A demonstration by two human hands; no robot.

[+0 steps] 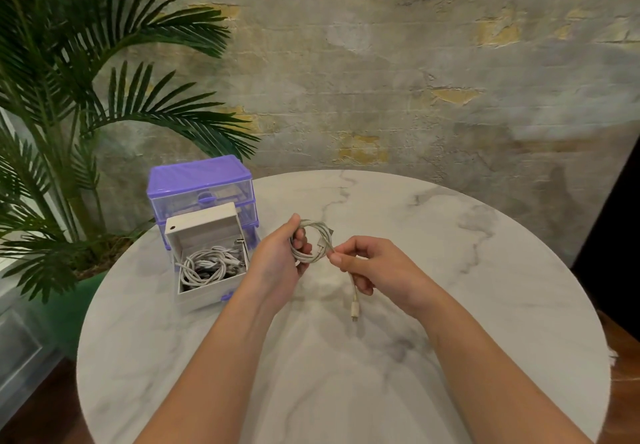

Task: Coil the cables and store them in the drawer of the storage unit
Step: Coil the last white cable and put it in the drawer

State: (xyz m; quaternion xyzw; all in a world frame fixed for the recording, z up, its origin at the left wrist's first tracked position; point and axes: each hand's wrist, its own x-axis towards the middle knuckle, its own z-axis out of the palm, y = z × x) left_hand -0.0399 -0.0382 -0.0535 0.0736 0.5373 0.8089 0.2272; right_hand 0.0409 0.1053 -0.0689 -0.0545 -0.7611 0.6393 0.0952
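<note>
A white cable (313,242) is wound into a small coil above the middle of the round table. My left hand (280,263) grips the coil's left side with fingers curled through the loop. My right hand (367,265) pinches the cable where it leaves the coil, and the loose end with its plug (354,310) hangs down below that hand. At the table's left stands a purple storage unit (201,187) with clear drawers. In front of it a pulled-out white drawer (207,291) holds several coiled white cables (204,265).
The marble table (450,270) reaches the rough plaster wall behind. A large potted palm (69,97) in a green pot stands left of the table, its fronds near the storage unit. Wooden floor shows at the lower corners.
</note>
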